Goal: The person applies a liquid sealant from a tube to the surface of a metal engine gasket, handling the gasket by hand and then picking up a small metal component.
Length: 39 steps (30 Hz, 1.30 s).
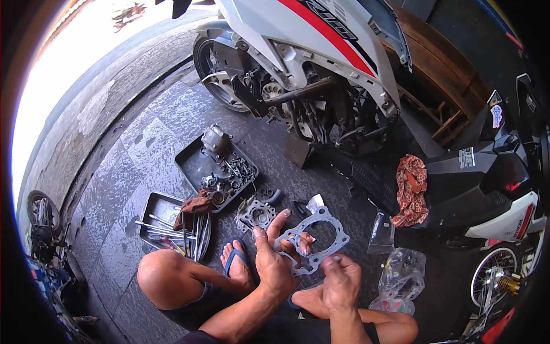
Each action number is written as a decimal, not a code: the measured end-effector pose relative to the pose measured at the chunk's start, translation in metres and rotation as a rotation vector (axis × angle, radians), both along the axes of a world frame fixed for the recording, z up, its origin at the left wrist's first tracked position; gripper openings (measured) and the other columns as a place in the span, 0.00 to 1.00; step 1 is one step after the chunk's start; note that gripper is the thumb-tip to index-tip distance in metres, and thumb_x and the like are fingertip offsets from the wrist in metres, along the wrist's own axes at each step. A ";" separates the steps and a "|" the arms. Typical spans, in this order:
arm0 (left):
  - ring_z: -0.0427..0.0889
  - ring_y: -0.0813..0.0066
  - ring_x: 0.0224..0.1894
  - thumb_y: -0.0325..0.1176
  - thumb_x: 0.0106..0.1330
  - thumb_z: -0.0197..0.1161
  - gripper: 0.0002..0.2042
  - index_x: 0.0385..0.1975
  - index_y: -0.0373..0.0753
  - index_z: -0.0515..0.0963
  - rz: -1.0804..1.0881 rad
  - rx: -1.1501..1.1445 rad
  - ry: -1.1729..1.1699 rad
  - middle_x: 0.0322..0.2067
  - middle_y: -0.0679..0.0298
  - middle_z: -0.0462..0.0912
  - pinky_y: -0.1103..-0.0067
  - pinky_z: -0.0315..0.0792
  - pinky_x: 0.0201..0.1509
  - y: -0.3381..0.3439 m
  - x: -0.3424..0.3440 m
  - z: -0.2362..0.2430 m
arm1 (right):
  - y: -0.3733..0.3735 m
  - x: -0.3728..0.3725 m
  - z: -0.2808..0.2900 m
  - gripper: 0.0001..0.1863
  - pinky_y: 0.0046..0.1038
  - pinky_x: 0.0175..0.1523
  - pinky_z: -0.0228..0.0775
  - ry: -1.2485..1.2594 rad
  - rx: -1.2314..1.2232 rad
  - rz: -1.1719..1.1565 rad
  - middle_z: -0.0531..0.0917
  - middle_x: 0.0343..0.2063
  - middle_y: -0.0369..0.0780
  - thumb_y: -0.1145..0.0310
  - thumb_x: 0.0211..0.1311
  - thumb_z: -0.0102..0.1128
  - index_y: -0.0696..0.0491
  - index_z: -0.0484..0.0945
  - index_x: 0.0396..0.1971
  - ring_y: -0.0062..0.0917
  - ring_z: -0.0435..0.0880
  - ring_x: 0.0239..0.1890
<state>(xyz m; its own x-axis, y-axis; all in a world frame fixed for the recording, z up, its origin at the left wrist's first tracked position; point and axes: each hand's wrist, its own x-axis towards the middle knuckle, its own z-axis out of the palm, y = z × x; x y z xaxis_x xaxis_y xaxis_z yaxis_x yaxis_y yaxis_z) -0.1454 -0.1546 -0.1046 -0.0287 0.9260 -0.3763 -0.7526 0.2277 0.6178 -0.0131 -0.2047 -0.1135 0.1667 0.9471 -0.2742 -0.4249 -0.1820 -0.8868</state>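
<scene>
A flat grey metal gasket with one large round opening and several smaller holes is held up between my two hands. My left hand grips its left side, thumb raised and some fingers showing behind and through the openings. At the lower right edge, my right hand pinches the gasket with curled fingers and thumb. Just beyond my left hand, a metal engine casting with a round bore lies on the floor. A short grey hose piece is beside it.
A black tray holds bolts and engine parts; a tool tray carries wrenches and a brown rag. Ahead stands a partly stripped white motorcycle. A clear plastic bag and a patterned cloth are on the right.
</scene>
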 end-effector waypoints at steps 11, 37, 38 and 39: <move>0.70 0.71 0.18 0.71 0.71 0.25 0.44 0.69 0.37 0.60 -0.011 -0.033 0.075 0.26 0.51 0.80 0.82 0.62 0.20 -0.001 0.003 0.005 | 0.000 0.003 0.000 0.08 0.21 0.46 0.67 -0.064 -0.108 -0.008 0.83 0.32 0.34 0.70 0.65 0.65 0.60 0.83 0.37 0.14 0.76 0.37; 0.78 0.73 0.38 0.72 0.71 0.27 0.47 0.74 0.32 0.51 -0.556 0.184 0.402 0.29 0.58 0.82 0.75 0.66 0.55 0.005 -0.021 0.005 | 0.080 0.057 0.099 0.18 0.36 0.60 0.68 -1.107 0.300 0.700 0.80 0.51 0.43 0.63 0.49 0.77 0.56 0.87 0.39 0.37 0.75 0.56; 0.79 0.72 0.39 0.72 0.71 0.26 0.47 0.74 0.31 0.52 -0.569 0.204 0.416 0.30 0.57 0.83 0.75 0.65 0.56 0.005 -0.023 0.002 | 0.082 0.056 0.099 0.17 0.36 0.61 0.67 -1.140 0.319 0.758 0.81 0.51 0.43 0.64 0.49 0.76 0.55 0.87 0.38 0.37 0.75 0.56; 0.79 0.71 0.40 0.72 0.71 0.26 0.48 0.74 0.31 0.52 -0.580 0.224 0.431 0.31 0.57 0.83 0.74 0.64 0.57 0.004 -0.025 0.000 | 0.084 0.055 0.096 0.16 0.36 0.61 0.67 -1.172 0.340 0.817 0.81 0.50 0.43 0.64 0.50 0.76 0.55 0.87 0.38 0.37 0.75 0.56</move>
<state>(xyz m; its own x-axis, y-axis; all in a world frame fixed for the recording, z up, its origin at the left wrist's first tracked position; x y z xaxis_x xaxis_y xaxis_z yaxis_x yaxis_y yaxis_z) -0.1700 -0.1504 -0.1042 0.3848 0.8904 -0.2432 -0.2311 0.3481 0.9085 0.0422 -0.1209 -0.0177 -0.4703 0.8754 -0.1119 0.6687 0.2708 -0.6925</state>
